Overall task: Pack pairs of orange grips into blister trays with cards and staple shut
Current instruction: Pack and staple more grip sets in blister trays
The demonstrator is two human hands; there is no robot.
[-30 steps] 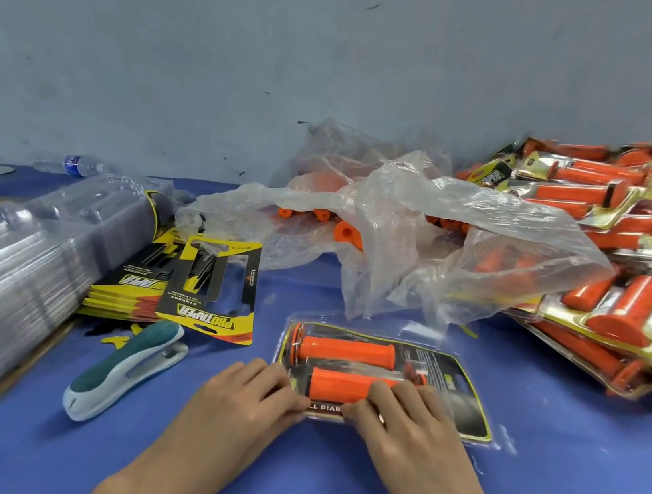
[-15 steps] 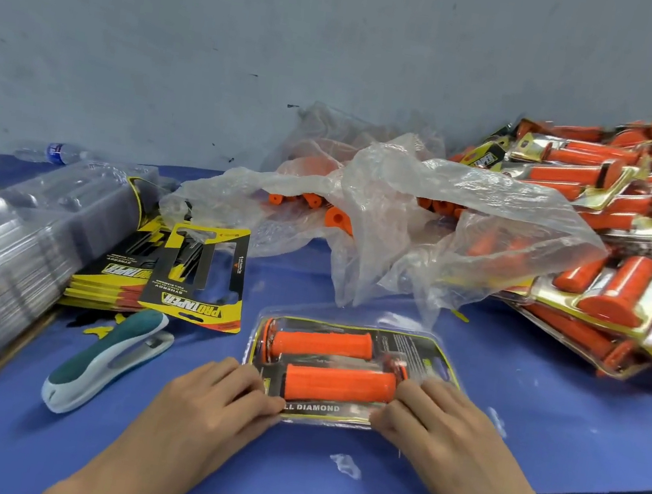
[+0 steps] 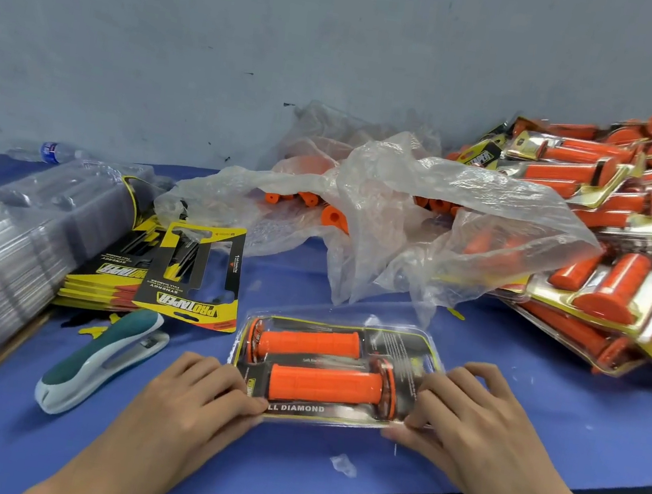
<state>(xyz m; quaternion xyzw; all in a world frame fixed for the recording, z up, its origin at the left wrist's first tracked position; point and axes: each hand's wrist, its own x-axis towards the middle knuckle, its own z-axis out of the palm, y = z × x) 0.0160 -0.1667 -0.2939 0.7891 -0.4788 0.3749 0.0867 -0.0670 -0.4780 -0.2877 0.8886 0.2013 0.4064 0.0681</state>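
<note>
A clear blister tray [image 3: 407, 344] lies flat on the blue table in front of me, with a black and yellow card and two orange grips [image 3: 321, 384] inside. My left hand [image 3: 194, 400] presses its near left corner with curled fingers. My right hand [image 3: 476, 418] pinches the near right edge between thumb and fingers. A teal and white stapler [image 3: 103, 358] lies to the left of the tray. Printed cards [image 3: 190, 274] sit in a fanned stack behind the stapler.
A long stack of empty clear trays [image 3: 2, 243] runs along the left. A crumpled plastic bag [image 3: 403, 224] with loose orange grips lies behind the tray. Finished packs [image 3: 608, 253] are heaped at the right. A water bottle [image 3: 53, 152] lies by the wall. The table edge runs just below my wrists.
My hands have slid apart along the tray's near edge, from its middle to the two corners. The view has shifted a little.
</note>
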